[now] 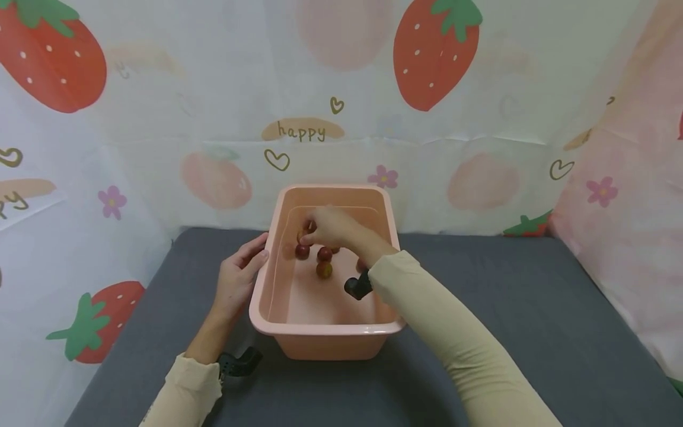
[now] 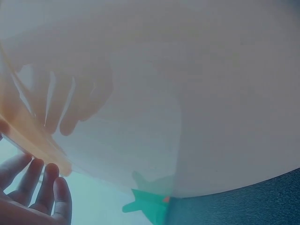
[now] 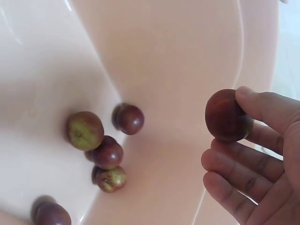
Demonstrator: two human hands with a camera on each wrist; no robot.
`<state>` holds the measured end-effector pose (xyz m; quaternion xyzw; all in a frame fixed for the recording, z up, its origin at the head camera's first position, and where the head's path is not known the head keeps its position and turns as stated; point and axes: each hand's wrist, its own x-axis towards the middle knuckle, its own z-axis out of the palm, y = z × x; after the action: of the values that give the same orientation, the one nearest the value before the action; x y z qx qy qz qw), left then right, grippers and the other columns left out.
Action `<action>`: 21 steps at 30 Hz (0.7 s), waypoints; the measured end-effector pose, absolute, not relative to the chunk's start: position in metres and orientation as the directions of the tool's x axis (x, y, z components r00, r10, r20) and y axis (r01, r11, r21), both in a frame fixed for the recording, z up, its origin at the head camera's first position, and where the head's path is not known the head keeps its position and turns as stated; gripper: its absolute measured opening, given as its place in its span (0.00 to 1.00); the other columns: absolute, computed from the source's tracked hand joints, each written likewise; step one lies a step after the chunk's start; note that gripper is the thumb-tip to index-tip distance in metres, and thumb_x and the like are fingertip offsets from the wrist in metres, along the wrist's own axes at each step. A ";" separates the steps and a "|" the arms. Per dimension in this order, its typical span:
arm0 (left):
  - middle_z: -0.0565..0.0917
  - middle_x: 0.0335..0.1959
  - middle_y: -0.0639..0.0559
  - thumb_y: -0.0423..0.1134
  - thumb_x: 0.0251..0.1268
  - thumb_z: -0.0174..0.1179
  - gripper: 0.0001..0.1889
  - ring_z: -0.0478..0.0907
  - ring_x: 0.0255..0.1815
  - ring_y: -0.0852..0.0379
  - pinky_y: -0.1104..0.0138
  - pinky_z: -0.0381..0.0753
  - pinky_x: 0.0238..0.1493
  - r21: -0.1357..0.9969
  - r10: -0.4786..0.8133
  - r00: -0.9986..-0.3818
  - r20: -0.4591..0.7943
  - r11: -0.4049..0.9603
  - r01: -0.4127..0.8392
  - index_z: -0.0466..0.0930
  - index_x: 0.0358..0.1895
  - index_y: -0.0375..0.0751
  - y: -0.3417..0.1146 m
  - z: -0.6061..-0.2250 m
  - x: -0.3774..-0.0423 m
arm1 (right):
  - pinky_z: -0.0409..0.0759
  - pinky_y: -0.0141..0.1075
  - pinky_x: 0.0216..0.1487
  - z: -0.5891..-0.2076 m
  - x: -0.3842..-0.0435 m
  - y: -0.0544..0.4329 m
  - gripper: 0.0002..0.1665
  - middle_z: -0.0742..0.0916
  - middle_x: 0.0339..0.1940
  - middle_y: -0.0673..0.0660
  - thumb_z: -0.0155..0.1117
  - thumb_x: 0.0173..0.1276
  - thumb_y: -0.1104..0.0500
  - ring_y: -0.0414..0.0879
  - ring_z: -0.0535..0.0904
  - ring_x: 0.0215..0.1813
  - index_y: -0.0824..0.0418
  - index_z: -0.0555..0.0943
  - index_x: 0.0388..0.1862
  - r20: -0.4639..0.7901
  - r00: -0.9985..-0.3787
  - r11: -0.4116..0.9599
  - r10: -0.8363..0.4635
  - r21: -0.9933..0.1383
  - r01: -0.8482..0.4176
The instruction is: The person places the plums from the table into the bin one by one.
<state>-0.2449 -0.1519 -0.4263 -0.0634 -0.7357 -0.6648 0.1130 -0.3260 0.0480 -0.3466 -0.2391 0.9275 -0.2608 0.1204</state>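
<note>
My right hand reaches into a pink plastic basin, pinching a dark red plum between thumb and fingers. In the right wrist view, that plum is held up off the basin floor. Below it lie several other plums: a greenish-red plum, a dark plum and more in a loose cluster. Another plum sits apart, near the lower left. At the basin's left rim, my left hand rests its fairly straight fingers against the outside.
The basin stands on a dark grey cloth-covered table. Behind it hangs a white curtain printed with strawberries, flowers and hearts. Each wrist carries a small black camera, one over the basin and the other in front of its left side.
</note>
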 end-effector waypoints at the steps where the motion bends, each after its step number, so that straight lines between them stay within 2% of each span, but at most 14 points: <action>1: 0.76 0.64 0.40 0.40 0.72 0.56 0.23 0.78 0.49 0.75 0.80 0.80 0.47 0.964 -0.057 -0.967 0.250 0.103 0.244 0.72 0.68 0.40 -0.152 -0.426 -0.245 | 0.80 0.33 0.25 -0.347 -0.327 0.047 0.08 0.84 0.36 0.53 0.67 0.66 0.52 0.48 0.79 0.32 0.54 0.81 0.36 -0.099 -0.854 0.752 -0.511 -0.533 -0.388; 6: 0.75 0.63 0.38 0.38 0.72 0.55 0.22 0.78 0.50 0.74 0.79 0.80 0.48 0.964 -0.062 -0.964 0.259 0.074 0.254 0.72 0.67 0.38 -0.151 -0.426 -0.245 | 0.80 0.32 0.28 -0.350 -0.330 0.045 0.06 0.85 0.35 0.51 0.67 0.66 0.52 0.46 0.80 0.35 0.53 0.82 0.35 -0.104 -0.847 0.763 -0.522 -0.502 -0.408; 13: 0.76 0.61 0.39 0.39 0.72 0.55 0.22 0.78 0.50 0.73 0.79 0.81 0.49 0.965 -0.064 -0.965 0.256 0.081 0.250 0.72 0.67 0.40 -0.151 -0.426 -0.246 | 0.81 0.32 0.31 -0.352 -0.331 0.044 0.06 0.86 0.34 0.51 0.68 0.65 0.52 0.45 0.81 0.31 0.53 0.83 0.36 -0.147 -0.844 0.776 -0.516 -0.498 -0.388; 17: 0.76 0.61 0.39 0.39 0.72 0.56 0.22 0.79 0.50 0.73 0.78 0.81 0.49 0.964 -0.064 -0.963 0.262 0.071 0.258 0.72 0.67 0.39 -0.151 -0.427 -0.245 | 0.81 0.31 0.33 -0.354 -0.332 0.044 0.07 0.86 0.35 0.51 0.69 0.65 0.51 0.44 0.81 0.31 0.52 0.83 0.36 -0.154 -0.840 0.781 -0.520 -0.485 -0.394; 21: 0.76 0.61 0.39 0.39 0.72 0.56 0.22 0.79 0.50 0.73 0.78 0.81 0.48 0.963 -0.064 -0.962 0.264 0.069 0.260 0.72 0.67 0.39 -0.151 -0.428 -0.246 | 0.80 0.32 0.38 -0.356 -0.333 0.044 0.08 0.86 0.35 0.51 0.68 0.65 0.50 0.44 0.81 0.34 0.53 0.82 0.36 -0.151 -0.838 0.798 -0.525 -0.430 -0.422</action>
<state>-0.2460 -0.1507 -0.4284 -0.0679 -0.7213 -0.6790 0.1190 -0.3334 0.0438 -0.3555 -0.2521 0.9389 -0.1933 0.1323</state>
